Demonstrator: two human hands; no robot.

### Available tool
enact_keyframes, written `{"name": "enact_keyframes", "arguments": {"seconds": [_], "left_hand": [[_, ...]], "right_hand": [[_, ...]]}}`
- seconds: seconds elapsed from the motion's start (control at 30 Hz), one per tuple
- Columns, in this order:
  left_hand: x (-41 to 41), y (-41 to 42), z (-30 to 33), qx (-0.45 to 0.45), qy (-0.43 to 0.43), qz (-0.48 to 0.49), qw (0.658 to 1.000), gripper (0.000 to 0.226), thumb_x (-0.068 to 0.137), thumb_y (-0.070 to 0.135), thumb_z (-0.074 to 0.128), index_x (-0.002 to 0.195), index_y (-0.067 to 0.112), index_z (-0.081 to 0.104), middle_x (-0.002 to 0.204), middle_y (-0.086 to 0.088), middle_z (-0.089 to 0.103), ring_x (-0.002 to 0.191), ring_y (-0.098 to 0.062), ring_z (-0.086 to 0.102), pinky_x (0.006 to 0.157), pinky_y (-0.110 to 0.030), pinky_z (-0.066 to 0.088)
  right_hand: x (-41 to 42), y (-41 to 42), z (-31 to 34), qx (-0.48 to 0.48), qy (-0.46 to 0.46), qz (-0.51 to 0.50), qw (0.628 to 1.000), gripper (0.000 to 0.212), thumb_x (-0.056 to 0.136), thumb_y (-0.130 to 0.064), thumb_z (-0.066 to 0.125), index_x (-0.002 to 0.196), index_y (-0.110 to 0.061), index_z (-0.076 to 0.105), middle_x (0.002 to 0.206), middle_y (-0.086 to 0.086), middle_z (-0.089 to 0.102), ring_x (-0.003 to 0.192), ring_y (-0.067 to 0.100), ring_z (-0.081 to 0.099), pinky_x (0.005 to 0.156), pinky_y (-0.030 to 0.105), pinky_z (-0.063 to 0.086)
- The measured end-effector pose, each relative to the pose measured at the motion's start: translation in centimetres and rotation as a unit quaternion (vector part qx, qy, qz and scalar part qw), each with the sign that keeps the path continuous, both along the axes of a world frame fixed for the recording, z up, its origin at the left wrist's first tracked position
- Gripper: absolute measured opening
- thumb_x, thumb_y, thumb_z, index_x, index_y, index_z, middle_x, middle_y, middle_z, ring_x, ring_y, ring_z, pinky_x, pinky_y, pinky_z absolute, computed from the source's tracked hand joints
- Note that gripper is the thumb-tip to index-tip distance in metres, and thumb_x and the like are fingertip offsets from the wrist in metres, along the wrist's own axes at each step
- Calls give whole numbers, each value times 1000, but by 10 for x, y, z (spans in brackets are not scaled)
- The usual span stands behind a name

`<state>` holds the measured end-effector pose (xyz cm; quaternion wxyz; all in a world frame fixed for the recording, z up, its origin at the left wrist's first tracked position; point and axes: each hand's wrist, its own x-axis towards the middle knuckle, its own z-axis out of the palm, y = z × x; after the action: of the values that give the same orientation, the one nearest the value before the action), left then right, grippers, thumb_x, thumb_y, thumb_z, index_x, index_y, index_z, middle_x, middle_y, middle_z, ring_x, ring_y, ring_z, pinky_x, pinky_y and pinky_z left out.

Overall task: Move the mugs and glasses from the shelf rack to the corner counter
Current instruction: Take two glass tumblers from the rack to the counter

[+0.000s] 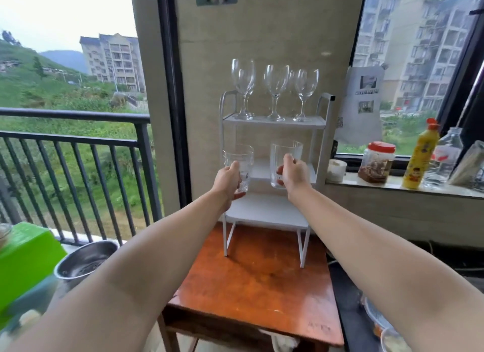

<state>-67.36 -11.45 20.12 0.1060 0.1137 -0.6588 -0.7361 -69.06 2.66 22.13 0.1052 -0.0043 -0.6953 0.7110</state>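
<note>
1. Showing the head view, the one camera supplied: the left hand has its grip closed round a patterned glass mug, and the right hand has its grip closed round a plain glass mug. Both mugs are held in front of the middle tier of the white shelf rack, which stands on a wooden desk.
2. Same view, upper tier: several wine glasses stand upright on the top shelf, untouched.
3. Step in hand, as judged: carrying off a pair of mugs; the glasses remain to be moved.
4. Next move, as judged: drawing both mugs clear of the rack's side posts, keeping them level, then turning toward the corner counter, which cannot be identified with certainty here.
</note>
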Motion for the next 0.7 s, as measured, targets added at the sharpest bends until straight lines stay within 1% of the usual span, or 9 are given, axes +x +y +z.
{"name": "enact_keyframes", "arguments": {"seconds": [0.13,0.23,0.3,0.37,0.43,0.5,0.53,0.63,0.7], "left_hand": [[52,-11,-22,-14,-17,-14,1000,25,89,33,44,69,21,53,53,6,39,48,-10,39,61,-29,53],[83,-14,-41,-34,-23,-6,999,31,91,30,42,64,19,49,47,7,39,49,-14,36,55,-26,40],[105,-12,-55,-26,-46,-8,999,29,92,29,40,66,19,49,51,6,39,50,-13,36,59,-27,43],[125,-9,-69,-10,-70,-12,997,26,92,30,40,74,18,55,54,5,43,51,-12,41,67,-31,47],[143,-4,-84,-2,-92,-23,995,25,93,31,41,92,16,61,67,2,57,61,-15,54,66,-30,50],[158,3,-97,2,-117,-39,992,28,94,32,40,104,16,60,82,-2,64,76,-18,60,62,-29,51],[165,7,-104,-1,-127,-46,991,29,95,32,39,108,15,59,83,-2,62,76,-18,59,60,-28,51],[182,23,-119,-27,-152,-73,985,33,96,32,37,113,15,59,80,0,59,75,-16,56,58,-28,49],[191,41,-128,-55,-160,-100,980,33,96,33,36,115,16,57,94,-3,63,88,-19,61,63,-29,51]], "right_hand": [[58,-8,-19,27,-2,-19,999,34,96,-19,33,64,-13,43,58,4,43,50,14,41,47,27,37],[96,-7,-37,26,-25,-14,999,33,97,-19,32,67,-12,43,56,3,41,47,12,41,43,24,37],[119,-1,-51,26,-46,-10,999,27,97,-20,32,74,-12,44,56,3,39,45,11,40,40,21,36],[136,5,-67,45,-62,-18,997,29,96,-20,33,71,-11,44,58,4,41,49,13,41,45,25,39],[150,12,-85,75,-81,-42,993,34,96,-22,33,66,-11,46,63,4,47,61,19,47,63,36,47],[162,20,-101,89,-100,-59,989,36,97,-24,33,66,-13,49,67,4,51,73,24,51,79,43,49],[169,26,-109,93,-109,-64,988,36,97,-25,33,67,-14,49,68,4,51,73,24,51,81,44,49],[187,47,-131,91,-131,-83,984,38,98,-26,33,67,-14,49,66,4,50,66,20,50,77,42,47],[201,68,-144,81,-144,-104,981,38,97,-25,33,65,-14,49,64,4,50,64,20,49,75,41,47]]}}
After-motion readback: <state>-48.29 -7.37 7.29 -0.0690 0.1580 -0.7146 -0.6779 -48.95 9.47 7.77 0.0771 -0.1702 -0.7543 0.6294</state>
